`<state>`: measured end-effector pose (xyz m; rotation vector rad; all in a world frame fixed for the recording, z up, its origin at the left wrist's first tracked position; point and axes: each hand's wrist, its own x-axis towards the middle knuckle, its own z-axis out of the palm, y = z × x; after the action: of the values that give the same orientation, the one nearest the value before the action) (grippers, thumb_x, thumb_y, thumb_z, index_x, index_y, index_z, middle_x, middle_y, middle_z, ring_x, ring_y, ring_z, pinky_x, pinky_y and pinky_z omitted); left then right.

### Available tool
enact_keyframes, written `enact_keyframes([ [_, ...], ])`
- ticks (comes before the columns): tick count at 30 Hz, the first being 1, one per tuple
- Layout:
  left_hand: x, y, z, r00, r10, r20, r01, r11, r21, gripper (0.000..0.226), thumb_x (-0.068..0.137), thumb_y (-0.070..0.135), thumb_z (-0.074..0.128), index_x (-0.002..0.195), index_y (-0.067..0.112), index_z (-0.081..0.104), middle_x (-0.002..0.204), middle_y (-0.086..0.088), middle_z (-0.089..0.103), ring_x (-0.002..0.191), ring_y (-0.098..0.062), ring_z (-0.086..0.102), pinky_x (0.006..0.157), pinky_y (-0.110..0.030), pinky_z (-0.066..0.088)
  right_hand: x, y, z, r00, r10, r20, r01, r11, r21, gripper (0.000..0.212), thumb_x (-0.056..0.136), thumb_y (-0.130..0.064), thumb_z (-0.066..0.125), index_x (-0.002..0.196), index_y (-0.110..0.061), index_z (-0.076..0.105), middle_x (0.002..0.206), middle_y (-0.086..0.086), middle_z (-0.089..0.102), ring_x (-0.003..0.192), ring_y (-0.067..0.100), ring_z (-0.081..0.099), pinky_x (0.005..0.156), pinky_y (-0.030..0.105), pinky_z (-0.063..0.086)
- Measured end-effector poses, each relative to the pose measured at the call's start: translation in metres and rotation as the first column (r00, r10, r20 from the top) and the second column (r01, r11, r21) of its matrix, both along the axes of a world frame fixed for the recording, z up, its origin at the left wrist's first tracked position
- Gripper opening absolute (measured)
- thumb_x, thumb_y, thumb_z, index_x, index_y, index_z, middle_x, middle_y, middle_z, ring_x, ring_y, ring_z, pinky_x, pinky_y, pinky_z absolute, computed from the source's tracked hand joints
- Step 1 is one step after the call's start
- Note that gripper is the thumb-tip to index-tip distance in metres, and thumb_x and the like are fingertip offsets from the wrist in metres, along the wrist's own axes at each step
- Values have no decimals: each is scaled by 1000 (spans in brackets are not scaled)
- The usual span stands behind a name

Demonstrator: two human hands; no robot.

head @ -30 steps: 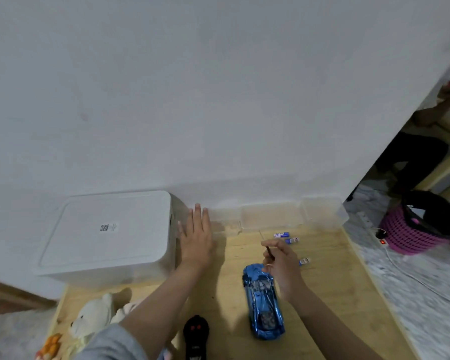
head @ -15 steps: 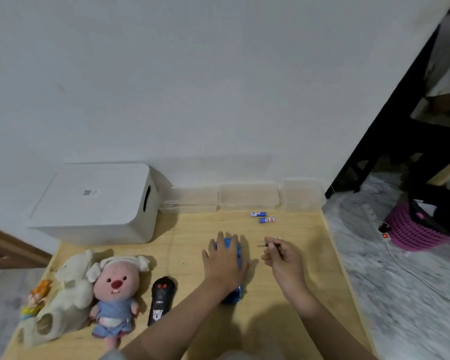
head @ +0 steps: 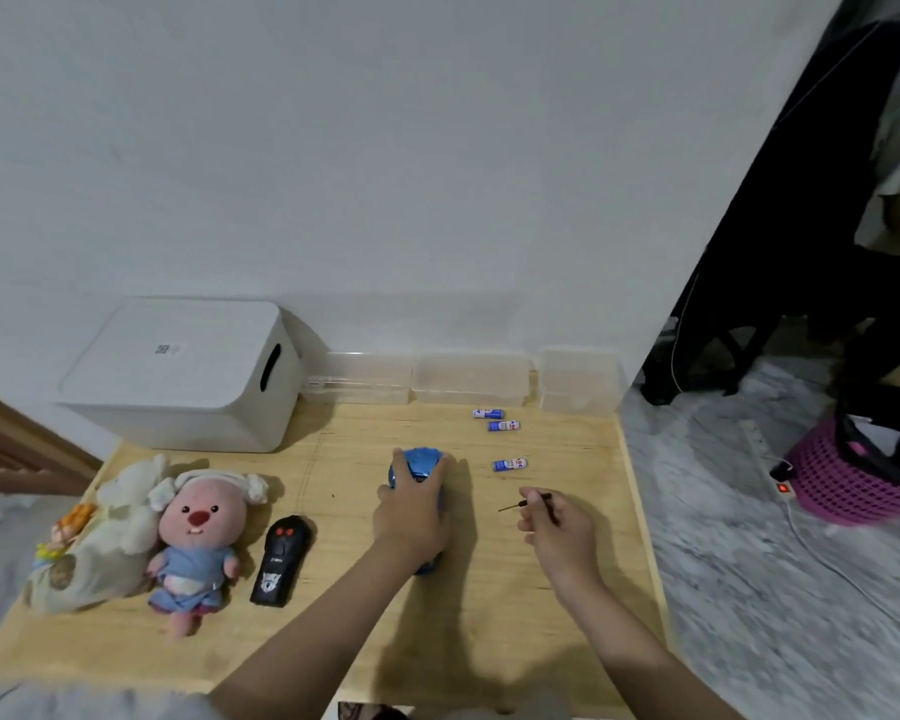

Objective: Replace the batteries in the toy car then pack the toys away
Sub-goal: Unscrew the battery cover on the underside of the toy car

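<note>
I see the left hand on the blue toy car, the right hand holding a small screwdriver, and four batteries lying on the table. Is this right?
Not quite: the head view shows three batteries, not four. The left hand does rest on the blue toy car, and the right hand holds the small screwdriver.

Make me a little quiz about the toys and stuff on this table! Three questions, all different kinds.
1. True or false: the left hand rests on the blue toy car.
2. How many loose batteries lie on the table?
3. The right hand holds: A) a battery, B) a small screwdriver, C) the black remote.

Key:
1. True.
2. Three: two near the clear boxes, one nearer the car.
3. B.
</note>
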<state>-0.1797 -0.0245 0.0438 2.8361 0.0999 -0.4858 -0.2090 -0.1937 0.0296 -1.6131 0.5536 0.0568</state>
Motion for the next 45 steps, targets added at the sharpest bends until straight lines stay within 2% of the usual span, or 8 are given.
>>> enact_keyframes([
  [5, -3, 4, 14, 991, 105, 78, -47, 841, -539, 72, 89, 29, 61, 147, 43, 20, 156, -13, 2, 139, -30, 31, 102, -29, 38, 11, -6, 16, 997, -54, -47, 58, 993, 99, 28, 98, -29, 48, 79, -16, 64, 81, 2, 63, 74, 16, 61, 68, 36, 50],
  [9, -6, 1, 28, 987, 121, 108, 0, 667, -745, 65, 91, 27, 62, 138, 54, 27, 151, -5, 12, 146, -19, 9, 113, -31, 29, 30, 1, 22, 957, 65, -282, 96, 849, 520, 34, 98, -40, 43, 85, -14, 61, 94, 4, 68, 82, 20, 61, 70, 34, 45],
  [13, -8, -4, 35, 978, 155, 139, 23, 584, -811, 58, 91, 26, 61, 133, 55, 33, 143, 0, 27, 135, -14, 33, 101, -15, 41, 38, 6, 27, 889, 251, -382, 125, 671, 731, 31, 98, -41, 40, 104, -16, 56, 123, 16, 62, 121, 35, 53, 103, 55, 37],
  [18, -8, -2, 38, 970, 225, 94, -24, 473, -881, 51, 93, 18, 56, 130, 49, 41, 130, 10, 51, 112, -13, 59, 91, -29, 53, 43, 6, 39, 896, 253, -366, 108, 675, 730, 30, 99, -41, 37, 92, -16, 52, 104, 21, 69, 103, 32, 60, 83, 49, 48],
  [24, -5, 4, 40, 969, 218, 112, -47, 611, -790, 46, 102, 23, 37, 141, 45, 32, 125, 17, 53, 104, 1, 55, 87, -9, 44, 54, -2, 52, 910, 221, -352, 95, 714, 694, 33, 98, -44, 41, 81, -17, 51, 94, 17, 68, 92, 27, 60, 83, 48, 47],
  [29, 4, 1, 47, 971, 217, 99, -64, 636, -769, 56, 97, 31, 50, 142, 51, 26, 123, 13, 56, 96, -23, 65, 79, -22, 54, 62, -1, 63, 936, 214, -281, 5, 786, 619, 33, 98, -44, 41, 88, -16, 54, 101, 19, 67, 98, 28, 63, 86, 51, 50],
  [36, 27, -1, 50, 973, 180, 144, -19, 686, -727, 59, 94, 20, 53, 143, 45, 31, 128, 5, 57, 91, -9, 60, 84, -19, 52, 77, -4, 80, 959, 222, -176, -115, 872, 475, 36, 98, -45, 39, 85, -17, 57, 103, 14, 70, 98, 25, 64, 97, 55, 45],
  [45, 43, -16, 49, 907, 324, 269, -13, 659, -752, 40, 85, 28, 68, 117, 27, 45, 105, 1, 59, 86, -21, 66, 68, -31, 59, 79, -8, 101, 990, 136, 25, -137, 938, 319, 34, 98, -42, 42, 85, -16, 60, 101, 8, 72, 77, 19, 66, 73, 39, 55],
])
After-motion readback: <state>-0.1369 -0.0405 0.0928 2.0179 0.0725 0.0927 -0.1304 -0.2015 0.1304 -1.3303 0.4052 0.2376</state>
